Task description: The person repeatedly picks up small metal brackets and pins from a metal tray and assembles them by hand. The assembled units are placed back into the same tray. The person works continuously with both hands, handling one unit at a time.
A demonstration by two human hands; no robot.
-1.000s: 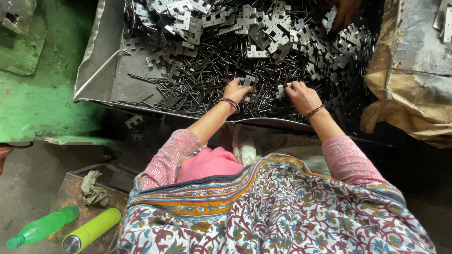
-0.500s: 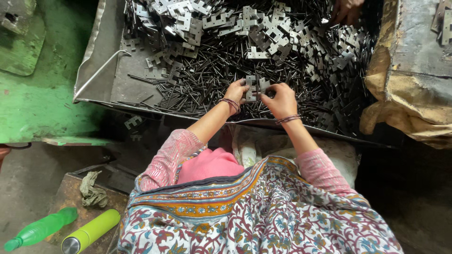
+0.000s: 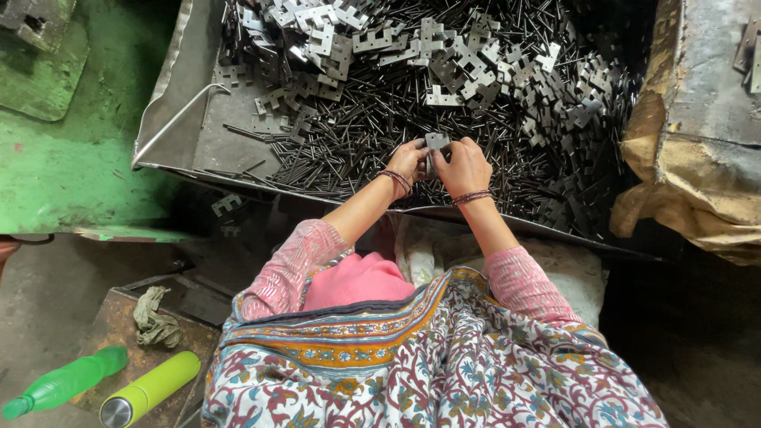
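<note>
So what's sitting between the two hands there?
In the head view, a small notched grey metal plate sits between the left hand and right hand, pinched by both, above the heap of thin dark rods.

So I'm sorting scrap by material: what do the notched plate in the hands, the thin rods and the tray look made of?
The notched plate, held between the left hand and right hand, looks like stamped sheet metal, probably steel: flat, dull grey, with a slight sheen. The thin rods look like dark, unpolished metal wire or pins. The tray seems to be bent sheet metal, grey and scuffed.
</note>
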